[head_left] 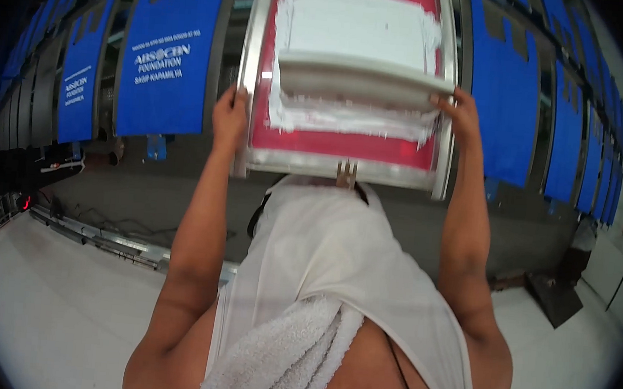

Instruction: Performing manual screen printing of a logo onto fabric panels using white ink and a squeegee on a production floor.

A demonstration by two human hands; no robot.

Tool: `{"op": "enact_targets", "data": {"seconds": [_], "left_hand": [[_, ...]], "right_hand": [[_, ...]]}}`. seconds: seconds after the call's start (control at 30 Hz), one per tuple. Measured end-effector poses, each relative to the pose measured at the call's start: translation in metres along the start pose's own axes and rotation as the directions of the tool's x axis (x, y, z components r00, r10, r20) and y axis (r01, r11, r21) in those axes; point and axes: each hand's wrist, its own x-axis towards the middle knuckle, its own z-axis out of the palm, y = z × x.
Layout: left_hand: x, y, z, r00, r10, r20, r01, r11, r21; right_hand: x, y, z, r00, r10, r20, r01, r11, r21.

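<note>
Long grey squeegee (pixel 358 87) set across the white ink (pixel 356 28) on the red screen (pixel 330 145). My right hand (pixel 463 120) has its fingers clamped on the squeegee's right end; my left hand (pixel 230 119) grips the metal frame (pixel 292 162) at its left rail. Judged stiff, fairly light, slippery where inked; best held along the upper edge.

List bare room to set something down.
Floor between the silver rail and left arm; floor right of the right arm, below the dark panel. Crowded: frame, with white patch and grey bar across it, left hand and right hand at its sides.
</note>
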Motion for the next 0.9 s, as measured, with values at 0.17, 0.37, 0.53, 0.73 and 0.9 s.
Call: {"op": "enact_targets", "data": {"seconds": [0.17, 0.37, 0.53, 0.73, 0.9], "left_hand": [[0.009, -0.007, 0.008, 0.994, 0.093, 0.054, -0.086, 0.99, -0.109], [0.015, -0.018, 0.003, 0.992, 0.082, 0.098, -0.082, 0.997, -0.008], [0.013, -0.032, 0.007, 0.988, 0.143, 0.063, -0.143, 0.99, 0.002], [-0.001, 0.046, -0.026, 0.954, 0.288, 0.081, -0.299, 0.922, 0.244], [-0.15, 0.268, -0.181, 0.331, 0.944, 0.003, -0.912, 0.321, -0.254]], "right_hand": [[0.008, 0.017, 0.001, 0.994, -0.104, 0.033, 0.1, 0.988, 0.122], [0.004, 0.023, 0.008, 0.995, -0.068, 0.066, 0.061, 0.993, 0.105], [0.003, 0.023, 0.008, 0.997, -0.03, 0.077, 0.023, 0.996, 0.089], [-0.009, -0.001, -0.001, 0.966, -0.128, 0.225, 0.181, 0.955, -0.236], [-0.035, -0.047, 0.003, 0.934, -0.09, 0.347, 0.335, 0.558, -0.759]]}}
